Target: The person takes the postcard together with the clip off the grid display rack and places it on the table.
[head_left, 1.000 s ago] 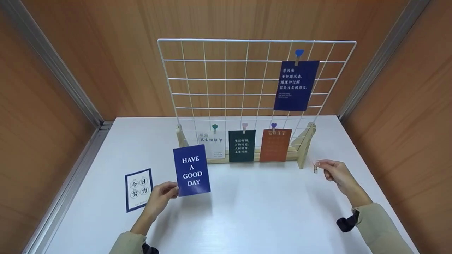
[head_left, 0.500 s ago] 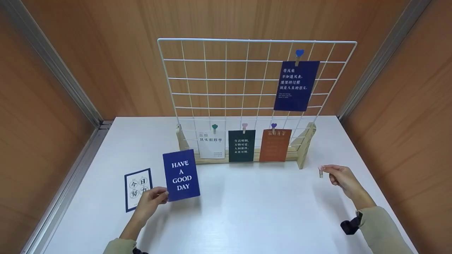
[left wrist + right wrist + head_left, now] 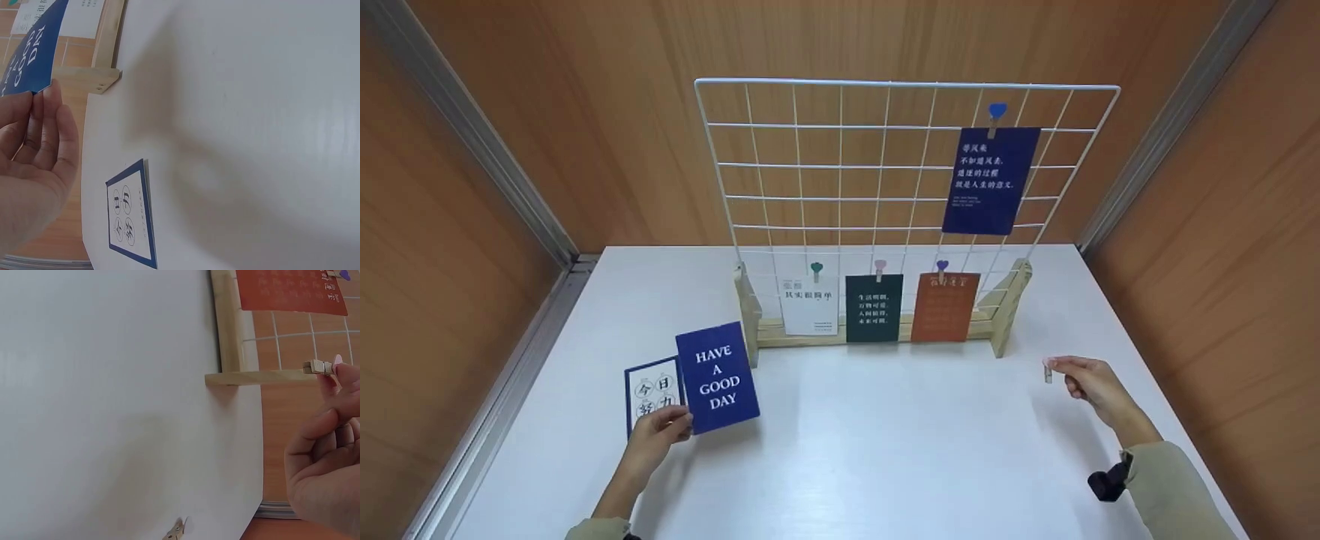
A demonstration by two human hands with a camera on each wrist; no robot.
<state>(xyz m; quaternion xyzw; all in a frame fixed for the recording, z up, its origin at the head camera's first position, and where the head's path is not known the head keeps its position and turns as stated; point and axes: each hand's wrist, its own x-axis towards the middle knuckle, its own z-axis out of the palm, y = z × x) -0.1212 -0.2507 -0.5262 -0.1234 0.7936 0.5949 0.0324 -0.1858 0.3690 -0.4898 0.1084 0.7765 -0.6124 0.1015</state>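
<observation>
My left hand (image 3: 649, 446) pinches a blue card (image 3: 718, 379) reading "HAVE A GOOD DAY" by its lower left corner, tilted and raised over the table's left side. Behind it a white card with a blue border (image 3: 645, 373) lies on the table, partly covered by the card and hand. At the right, my right hand (image 3: 1099, 390) holds a small wooden clothespin (image 3: 320, 367) with a pink heart between thumb and fingers, its jaws pointing away from the hand. A white wire grid (image 3: 840, 165) on a wooden stand (image 3: 1003, 311) stands between the hands, farther back.
Clipped low on the grid hang a white card (image 3: 811, 311), a dark green card (image 3: 874, 311) and an orange card (image 3: 945, 309). A navy card (image 3: 990, 184) hangs at upper right. Another clothespin (image 3: 175, 530) lies on the table. Wooden walls (image 3: 585, 112) enclose the table.
My left hand has carried the blue card left and slightly toward me, away from the grid, so it now overlaps the bordered card. My right hand has shifted slightly right and nearer with the clothespin.
</observation>
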